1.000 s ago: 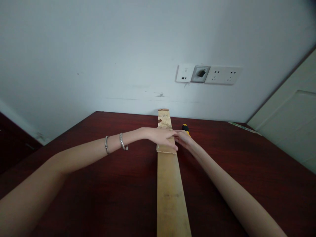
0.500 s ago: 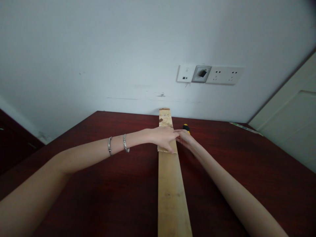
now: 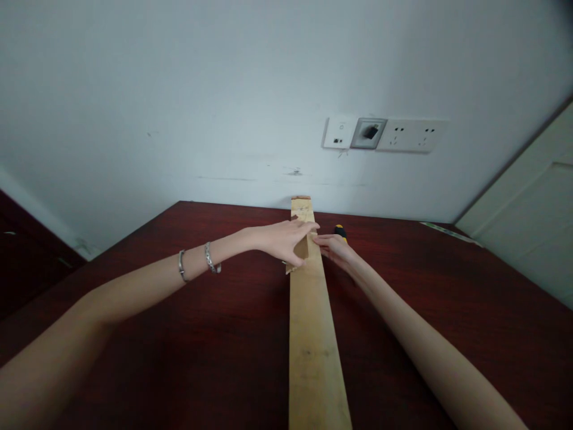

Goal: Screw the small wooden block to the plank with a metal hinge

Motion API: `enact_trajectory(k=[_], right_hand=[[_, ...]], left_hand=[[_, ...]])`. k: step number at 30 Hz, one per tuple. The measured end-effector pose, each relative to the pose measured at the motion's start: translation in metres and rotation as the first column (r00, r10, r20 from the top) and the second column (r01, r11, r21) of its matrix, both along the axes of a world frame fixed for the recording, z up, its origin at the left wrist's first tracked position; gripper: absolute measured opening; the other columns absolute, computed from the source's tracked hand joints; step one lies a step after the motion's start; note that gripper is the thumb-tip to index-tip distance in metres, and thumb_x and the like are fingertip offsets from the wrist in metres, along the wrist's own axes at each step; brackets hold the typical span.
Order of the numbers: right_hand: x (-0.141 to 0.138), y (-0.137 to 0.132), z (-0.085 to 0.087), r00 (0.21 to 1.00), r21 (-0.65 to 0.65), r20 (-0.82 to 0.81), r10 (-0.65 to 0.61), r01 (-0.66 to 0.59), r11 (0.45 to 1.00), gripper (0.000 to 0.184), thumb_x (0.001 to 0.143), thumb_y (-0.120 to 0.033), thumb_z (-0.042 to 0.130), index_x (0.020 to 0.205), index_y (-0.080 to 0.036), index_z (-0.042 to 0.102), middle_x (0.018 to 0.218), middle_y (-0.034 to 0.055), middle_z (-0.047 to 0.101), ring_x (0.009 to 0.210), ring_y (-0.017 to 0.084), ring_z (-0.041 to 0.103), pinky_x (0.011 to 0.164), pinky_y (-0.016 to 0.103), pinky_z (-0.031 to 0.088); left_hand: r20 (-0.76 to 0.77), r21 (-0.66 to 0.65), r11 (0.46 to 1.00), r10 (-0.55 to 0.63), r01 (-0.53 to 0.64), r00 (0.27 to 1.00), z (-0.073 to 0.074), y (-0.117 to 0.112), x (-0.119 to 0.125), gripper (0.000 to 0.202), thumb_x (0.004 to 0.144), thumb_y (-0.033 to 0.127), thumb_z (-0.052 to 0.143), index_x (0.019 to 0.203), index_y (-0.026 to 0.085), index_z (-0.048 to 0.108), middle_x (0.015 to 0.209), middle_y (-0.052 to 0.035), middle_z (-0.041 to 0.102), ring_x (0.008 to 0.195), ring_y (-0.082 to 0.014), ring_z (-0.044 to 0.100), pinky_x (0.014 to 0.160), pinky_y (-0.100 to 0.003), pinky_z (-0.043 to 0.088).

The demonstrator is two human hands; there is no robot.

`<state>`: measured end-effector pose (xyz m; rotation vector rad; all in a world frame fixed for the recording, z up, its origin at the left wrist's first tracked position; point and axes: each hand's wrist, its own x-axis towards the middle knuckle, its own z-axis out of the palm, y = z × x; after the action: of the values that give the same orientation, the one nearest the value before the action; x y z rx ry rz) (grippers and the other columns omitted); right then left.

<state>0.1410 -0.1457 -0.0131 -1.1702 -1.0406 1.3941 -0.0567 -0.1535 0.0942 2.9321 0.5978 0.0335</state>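
Note:
A long pale wooden plank [image 3: 311, 334] runs from the bottom of the view to the wall. My left hand [image 3: 282, 239] reaches across it from the left, thumb and fingers round a thin tan piece with a ragged edge [image 3: 301, 248]. That piece is tilted up on its right side; I cannot tell if it is card or wood. My right hand [image 3: 335, 248] is at the plank's right edge, its fingers pressed together against that side. Just beyond it lies a black and yellow tool [image 3: 341, 231], mostly hidden, kind unclear.
The plank rests on a dark red wooden tabletop [image 3: 215, 358]. A white wall [image 3: 224, 107] with a row of sockets [image 3: 409, 135] rises at the back. A thin pale strip [image 3: 451, 233] lies at the far right, near a white panel [image 3: 528, 197].
My left hand has shifted left and opened wider between thumb and fingers. The thin piece, flat on the plank before, now slants with its right side raised. My right hand has barely moved.

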Motion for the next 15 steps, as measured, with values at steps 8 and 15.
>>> enact_trajectory(k=[8,15], right_hand=[[0.0,-0.003,0.008,0.997,-0.096,-0.042,-0.067,0.063,0.993,0.015,0.078,0.0,0.062,0.073,-0.01,0.073,0.076,0.0078,0.075,0.067,0.012,0.069,0.069,0.02,0.056],[0.001,0.0,0.004,0.996,-0.104,-0.041,-0.084,0.08,0.991,0.013,0.077,-0.001,0.065,0.071,-0.011,0.072,0.074,0.0091,0.075,0.069,0.015,0.07,0.068,0.023,0.058]], left_hand=[[-0.05,-0.064,0.992,0.108,-0.111,0.993,0.008,-0.002,-0.05,0.096,0.073,0.036,0.066,0.15,0.007,0.016,0.136,-0.0195,0.047,0.123,-0.0293,0.045,0.104,-0.038,0.036],[-0.168,0.002,0.991,0.133,-0.135,0.977,-0.006,-0.001,-0.069,0.096,0.072,0.039,0.065,0.151,0.008,0.02,0.141,-0.0207,0.045,0.124,-0.0332,0.043,0.109,-0.044,0.03]])
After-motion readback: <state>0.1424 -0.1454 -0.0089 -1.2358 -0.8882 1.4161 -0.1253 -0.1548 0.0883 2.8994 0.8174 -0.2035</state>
